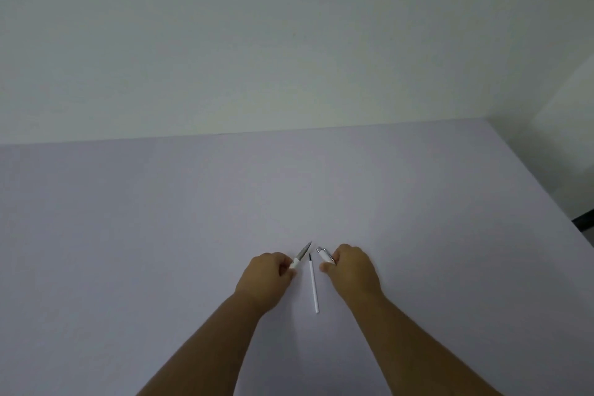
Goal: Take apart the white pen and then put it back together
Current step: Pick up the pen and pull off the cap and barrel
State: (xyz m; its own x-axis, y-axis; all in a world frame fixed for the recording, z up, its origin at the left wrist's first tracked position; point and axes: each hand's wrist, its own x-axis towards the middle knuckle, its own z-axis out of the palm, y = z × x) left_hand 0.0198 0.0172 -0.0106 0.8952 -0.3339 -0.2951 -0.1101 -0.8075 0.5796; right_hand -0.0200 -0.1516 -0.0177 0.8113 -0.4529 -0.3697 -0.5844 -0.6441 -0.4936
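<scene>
The white pen is in three parts on the pale table [160,219]. Its thin white refill [313,286] lies loose between my hands, dark tip pointing away from me. My left hand [266,273] pinches the pen's front section [300,255], white at the grip with a grey tapered tip pointing up and right. My right hand [352,270] holds the pen's rear barrel [325,255], white with a silver clip and button end sticking out toward the left. Most of the barrel is hidden inside my fingers. Both hands rest low near the table surface.
A plain light wall [289,42] rises behind the table's far edge. The table's right edge [546,193] runs diagonally, with a dark object [585,222] beyond it.
</scene>
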